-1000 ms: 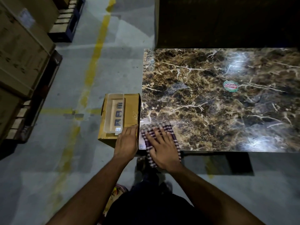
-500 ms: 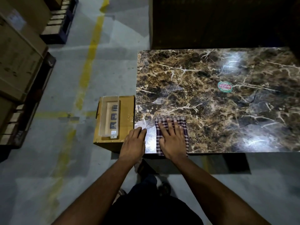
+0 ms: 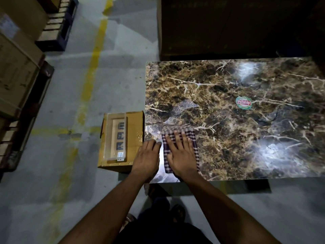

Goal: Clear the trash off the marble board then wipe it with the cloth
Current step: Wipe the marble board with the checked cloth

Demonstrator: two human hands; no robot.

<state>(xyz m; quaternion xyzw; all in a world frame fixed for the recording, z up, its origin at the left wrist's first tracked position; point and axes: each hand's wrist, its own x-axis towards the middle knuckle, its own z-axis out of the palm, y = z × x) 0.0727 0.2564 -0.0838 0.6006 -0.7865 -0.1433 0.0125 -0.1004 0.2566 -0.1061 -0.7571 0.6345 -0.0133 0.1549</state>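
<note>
**A:** Which way does your cloth lie?

**B:** Your checked cloth [image 3: 179, 150] is folded into a narrow rectangle. Its long axis runs from the near edge of the marble board [image 3: 246, 129] away from you, toward the board's far side. It sits at the board's near left corner, and its near end reaches almost to the front edge.

**A:** And how does it look?

**B:** Dark purple and white checks, flat, with a slight ripple along its far end. Your right hand [image 3: 181, 154] covers most of its middle.

**A:** What are my hands doing?

**B:** Your right hand lies palm down on the cloth, fingers straight and spread, pointing away from you, pressing it to the marble. Your left hand [image 3: 146, 155] lies flat just beside it, fingers straight and together, resting over the board's left edge, where the board meets the cardboard box [image 3: 135, 124]. Neither hand curls round anything.

**A:** And the board itself?

**B:** Brown marble with pale veins, glossy, its long axis running left to right in front of you. Light glares on it in patches at the far middle and the near right. A round green and red sticker [image 3: 243, 102] sits right of centre, well apart from your cloth.

**A:** What's by the board?

**B:** The cardboard box stands on the grey floor [image 3: 70, 103], touching the board's left edge. A clear packet [image 3: 117, 136] with dark pieces inside lies on it lengthwise. A yellow line [image 3: 93, 64] runs along the floor farther left.
</note>
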